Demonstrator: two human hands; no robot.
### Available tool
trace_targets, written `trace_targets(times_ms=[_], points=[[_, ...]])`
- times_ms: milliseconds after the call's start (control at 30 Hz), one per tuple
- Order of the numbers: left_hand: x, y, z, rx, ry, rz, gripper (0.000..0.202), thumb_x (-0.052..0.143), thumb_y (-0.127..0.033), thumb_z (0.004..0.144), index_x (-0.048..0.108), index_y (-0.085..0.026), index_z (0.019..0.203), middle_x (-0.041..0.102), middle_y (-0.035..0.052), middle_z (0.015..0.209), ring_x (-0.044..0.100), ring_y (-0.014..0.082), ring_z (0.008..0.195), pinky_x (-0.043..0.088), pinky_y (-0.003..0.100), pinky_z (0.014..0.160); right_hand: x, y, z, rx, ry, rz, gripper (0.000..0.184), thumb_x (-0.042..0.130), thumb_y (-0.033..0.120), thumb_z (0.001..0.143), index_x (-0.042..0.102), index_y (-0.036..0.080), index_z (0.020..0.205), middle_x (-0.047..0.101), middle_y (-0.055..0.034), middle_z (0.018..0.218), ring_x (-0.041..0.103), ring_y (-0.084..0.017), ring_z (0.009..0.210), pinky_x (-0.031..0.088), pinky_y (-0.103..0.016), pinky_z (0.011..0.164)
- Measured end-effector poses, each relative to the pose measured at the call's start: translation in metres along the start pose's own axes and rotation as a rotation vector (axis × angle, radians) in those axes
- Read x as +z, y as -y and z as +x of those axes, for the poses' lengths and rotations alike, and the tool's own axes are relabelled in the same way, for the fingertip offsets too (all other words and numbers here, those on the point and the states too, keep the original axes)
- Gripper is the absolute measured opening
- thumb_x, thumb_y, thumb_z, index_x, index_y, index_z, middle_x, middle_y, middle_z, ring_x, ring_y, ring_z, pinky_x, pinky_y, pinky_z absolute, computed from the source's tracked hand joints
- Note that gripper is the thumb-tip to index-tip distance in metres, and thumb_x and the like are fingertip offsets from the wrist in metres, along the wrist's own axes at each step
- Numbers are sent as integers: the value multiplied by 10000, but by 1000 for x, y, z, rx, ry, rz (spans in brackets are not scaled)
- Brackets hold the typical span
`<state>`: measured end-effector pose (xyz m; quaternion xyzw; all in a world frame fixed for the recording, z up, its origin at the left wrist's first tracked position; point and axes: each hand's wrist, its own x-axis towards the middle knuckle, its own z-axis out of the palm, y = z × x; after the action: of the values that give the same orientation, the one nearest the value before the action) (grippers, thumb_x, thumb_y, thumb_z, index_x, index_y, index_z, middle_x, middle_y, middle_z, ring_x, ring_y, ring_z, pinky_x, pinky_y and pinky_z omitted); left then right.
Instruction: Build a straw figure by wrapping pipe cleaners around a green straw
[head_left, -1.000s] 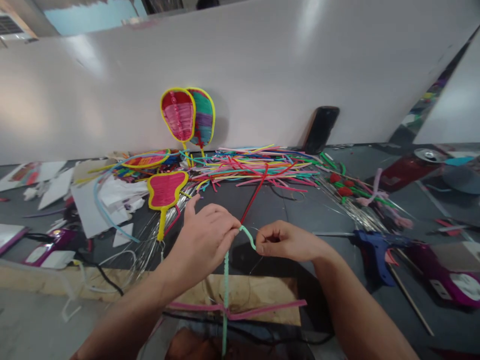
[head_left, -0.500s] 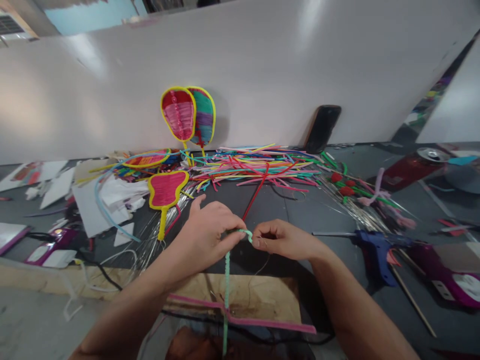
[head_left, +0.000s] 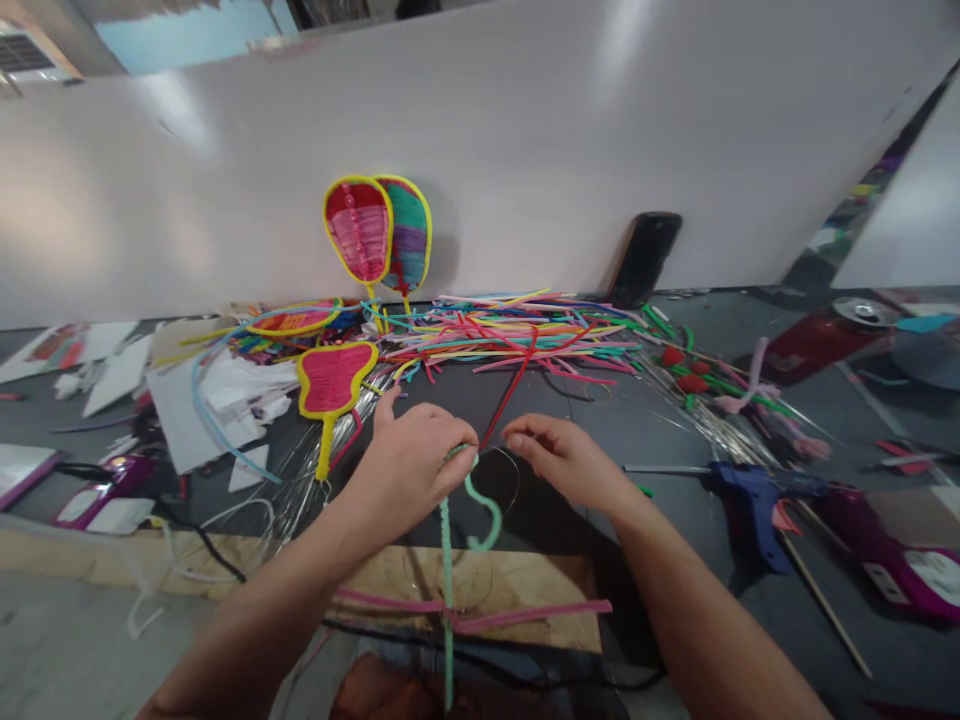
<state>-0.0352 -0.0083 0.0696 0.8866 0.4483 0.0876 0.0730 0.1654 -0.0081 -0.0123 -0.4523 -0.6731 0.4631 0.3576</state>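
My left hand [head_left: 421, 462] is closed, thumb and forefinger pinching a mint-green pipe cleaner [head_left: 446, 540]. Its twisted stem hangs down from my fingers, and a loose curled end [head_left: 491, 520] hooks out to the right. Lower down, a pink pipe cleaner [head_left: 532, 614] crosses the green stem, sticking out to both sides. My right hand [head_left: 564, 462] is a short way to the right, apart from the green curl, with thumb and fingertips pressed together. A fine thin wire [head_left: 517, 480] loops between the hands near those fingertips; whether they grip it is hard to make out.
Behind my hands lies a pile of coloured pipe cleaners [head_left: 510, 335]. Yellow-rimmed fan shapes [head_left: 358, 230] lean on the white panel, another fan [head_left: 337, 380] lies left. To the right are a blue glue gun [head_left: 757, 510], a phone [head_left: 646, 258] and a red can [head_left: 814, 340].
My right hand has let go of the green pipe cleaner's end and drawn slightly up, away from it. That end now dangles in a curl. The left hand has shifted slightly left.
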Motion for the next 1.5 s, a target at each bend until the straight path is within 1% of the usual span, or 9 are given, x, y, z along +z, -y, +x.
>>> trace_targets(times_ms=[100,200,333,500,900,1100,1233,1333,1500], points=[[3,1,0,-18,-23,30,143,489,-228,848,632,-218,842,699,-2,867,617,174,906,165,522,1076,0,8,-3,-163,-345,-124,173,482,267,880,627,172,874,616,-19,756,536,-120,645,426,-242,591],[4,1,0,-27,-59,65,162,467,-228,853,624,-214,813,699,-1,838,621,173,858,169,532,1071,5,22,-13,-431,-482,-284,95,546,202,835,640,204,827,628,-41,821,565,-167,789,464,-326,727],[6,0,0,-28,-64,110,163,453,-233,858,606,-205,810,696,9,832,618,188,855,145,557,1068,23,35,-26,-623,-379,-642,40,656,253,756,661,227,727,612,-62,1160,452,-288,1153,398,-459,937],[6,-4,-2,-40,-58,117,136,457,-228,841,584,-187,814,683,24,836,611,205,894,135,574,1064,41,32,-30,-562,-360,-911,226,628,416,778,649,215,675,484,-15,1378,292,-354,1309,217,-553,1061],[3,-7,-3,-25,0,55,170,415,-223,866,575,-169,871,666,32,852,614,209,895,148,611,1038,45,29,-29,-548,-385,-851,177,655,239,708,595,215,543,489,45,1369,163,-382,1369,20,-638,1070],[1,-4,-4,31,-14,55,192,422,-200,877,613,-203,854,682,16,888,611,193,919,113,585,1065,47,30,-29,-560,-431,-744,131,671,310,747,651,244,636,504,1,1333,215,-388,1324,184,-608,1021],[2,-6,-5,39,-28,11,200,437,-208,882,635,-225,870,695,0,894,608,182,938,56,585,1071,45,33,-28,-635,-527,-770,88,703,286,745,651,287,674,657,-10,969,455,-243,986,304,-452,878],[0,-8,-5,45,-19,-32,207,446,-229,888,651,-238,860,705,-17,895,609,179,951,25,580,1072,41,38,-30,-733,-486,-865,61,666,217,785,642,256,745,613,31,629,451,-148,694,277,-381,738],[-6,-6,-7,72,18,-48,241,423,-190,877,647,-231,956,707,8,951,596,193,997,43,585,1070,34,41,-31,-736,-410,-863,54,614,169,826,619,198,871,608,64,563,482,-89,575,253,-367,722]])
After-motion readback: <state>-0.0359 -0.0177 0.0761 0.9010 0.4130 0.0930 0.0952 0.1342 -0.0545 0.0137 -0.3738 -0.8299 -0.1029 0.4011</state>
